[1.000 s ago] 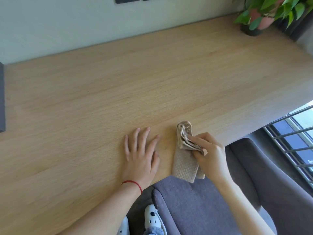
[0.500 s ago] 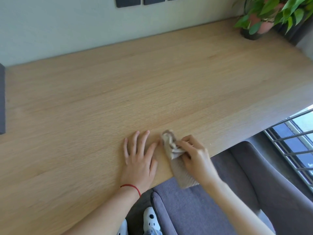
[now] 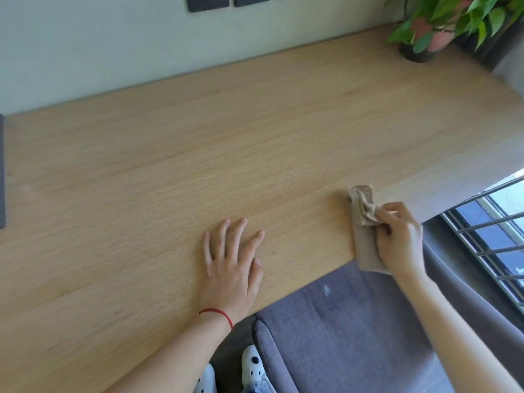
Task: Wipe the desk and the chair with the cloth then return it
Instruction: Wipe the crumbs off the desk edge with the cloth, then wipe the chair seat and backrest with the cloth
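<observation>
A light wooden desk fills most of the view. My right hand grips a folded beige cloth and presses it on the desk near the front edge, at the right; part of the cloth hangs over the edge. Flat on the desk to the left lies my left hand, fingers spread, holding nothing, a red string around its wrist. Below the desk edge is the grey upholstered chair.
A potted green plant stands at the desk's back right corner. Dark wall plates sit on the pale wall behind. A dark object is at the left edge. Window bars are at the right. My white spotted shoes show below.
My right hand slid the cloth left toward my left hand, then far to the right along the front edge. My left hand has stayed flat in place.
</observation>
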`<state>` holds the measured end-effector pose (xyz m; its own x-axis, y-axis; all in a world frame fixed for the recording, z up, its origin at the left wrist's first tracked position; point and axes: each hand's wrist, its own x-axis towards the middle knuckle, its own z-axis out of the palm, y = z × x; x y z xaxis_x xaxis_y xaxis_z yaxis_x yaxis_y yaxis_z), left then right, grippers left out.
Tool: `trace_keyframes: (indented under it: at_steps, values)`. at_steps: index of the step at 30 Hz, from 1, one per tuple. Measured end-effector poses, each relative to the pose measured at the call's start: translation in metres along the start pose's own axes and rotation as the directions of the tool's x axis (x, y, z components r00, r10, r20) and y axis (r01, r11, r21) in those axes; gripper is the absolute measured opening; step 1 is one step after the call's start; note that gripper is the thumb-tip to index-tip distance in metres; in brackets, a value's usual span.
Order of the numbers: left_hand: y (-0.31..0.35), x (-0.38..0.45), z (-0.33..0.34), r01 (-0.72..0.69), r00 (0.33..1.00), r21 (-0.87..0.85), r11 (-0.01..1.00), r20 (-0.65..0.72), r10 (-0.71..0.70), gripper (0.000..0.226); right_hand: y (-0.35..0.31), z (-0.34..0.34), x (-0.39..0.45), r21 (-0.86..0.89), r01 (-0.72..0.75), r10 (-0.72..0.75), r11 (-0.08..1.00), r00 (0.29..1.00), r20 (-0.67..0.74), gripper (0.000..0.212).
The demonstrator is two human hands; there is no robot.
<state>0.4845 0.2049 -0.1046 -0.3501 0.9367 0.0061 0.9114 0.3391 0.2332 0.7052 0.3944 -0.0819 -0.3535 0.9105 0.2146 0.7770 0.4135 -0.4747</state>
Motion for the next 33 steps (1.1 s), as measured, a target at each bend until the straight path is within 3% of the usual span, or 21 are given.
trace_keyframes:
  at_steps: [4, 6, 8, 11, 15, 17, 19, 20, 22, 24, 27, 30, 33]
  values:
    - [-0.002, 0.0, 0.0, 0.002, 1.0, -0.006, 1.0, 0.01, -0.002, 0.047, -0.01, -0.012, 0.006, 0.033, -0.074, 0.073, 0.997, 0.997, 0.031, 0.033]
    - [-0.001, 0.001, -0.001, 0.017, 1.0, -0.02, 1.0, 0.016, -0.017, 0.047, -0.029, -0.013, -0.009, 0.102, 0.002, -0.006, 0.995, 0.999, 0.039, 0.025]
    - [0.001, 0.001, -0.003, 0.026, 0.999, -0.027, 0.999, 0.021, -0.025, 0.048, -0.044, -0.007, -0.027, 0.105, 0.064, -0.079, 0.992, 0.987, 0.141, 0.029]
    - [0.006, -0.001, -0.004, 0.015, 1.0, -0.018, 1.0, 0.015, -0.014, 0.047, -0.053, 0.001, -0.046, 0.066, -0.03, 0.016, 0.997, 0.979, 0.203, 0.049]
    - [0.013, -0.002, -0.005, 0.036, 0.999, -0.024, 0.999, 0.037, -0.035, 0.046, -0.042, -0.005, -0.058, 0.329, -0.237, 0.232, 0.914, 0.971, 0.056, 0.038]
    - [0.025, -0.013, -0.007, 0.01, 1.0, -0.131, 0.991, -0.018, -0.012, 0.042, -0.029, -0.007, -0.076, 0.558, -0.407, 0.428, 0.723, 0.898, 0.101, 0.024]
    - [0.043, -0.042, 0.002, -0.241, 0.967, -0.188, 0.952, -0.134, 0.218, 0.038, -0.016, -0.004, -0.102, 0.758, -0.498, 0.549, 0.422, 0.805, 0.224, 0.013]
    - [0.051, -0.059, 0.008, -0.401, 0.915, -0.201, 0.894, -0.132, 0.381, 0.037, -0.007, -0.001, -0.114, 0.807, -0.519, 0.582, 0.283, 0.761, 0.285, 0.012]
    - [0.063, -0.089, 0.032, -0.63, 0.761, -0.228, 0.743, 0.012, 0.649, 0.033, 0.016, 0.009, -0.138, 0.829, -0.553, 0.623, 0.084, 0.678, 0.39, 0.012]
    - [0.064, -0.106, 0.065, -0.665, 0.671, -0.248, 0.704, 0.216, 0.71, 0.023, 0.039, 0.023, -0.157, 0.796, -0.605, 0.631, -0.003, 0.617, 0.471, 0.014]
    - [0.065, -0.116, 0.111, -0.452, 0.73, -0.284, 0.846, 0.428, 0.533, 0.019, 0.078, 0.051, -0.177, 0.702, -0.712, 0.69, 0.028, 0.521, 0.502, 0.019]
    - [0.07, -0.126, 0.151, -0.279, 0.779, -0.229, 0.932, 0.513, 0.36, 0.028, 0.116, 0.081, -0.194, 0.545, -0.801, 0.739, 0.249, 0.521, 0.427, 0.02]
    - [0.079, -0.142, 0.175, -0.241, 0.793, -0.157, 0.958, 0.537, 0.287, 0.026, 0.147, 0.104, -0.202, 0.35, -0.836, 0.799, 0.423, 0.526, 0.29, 0.008]
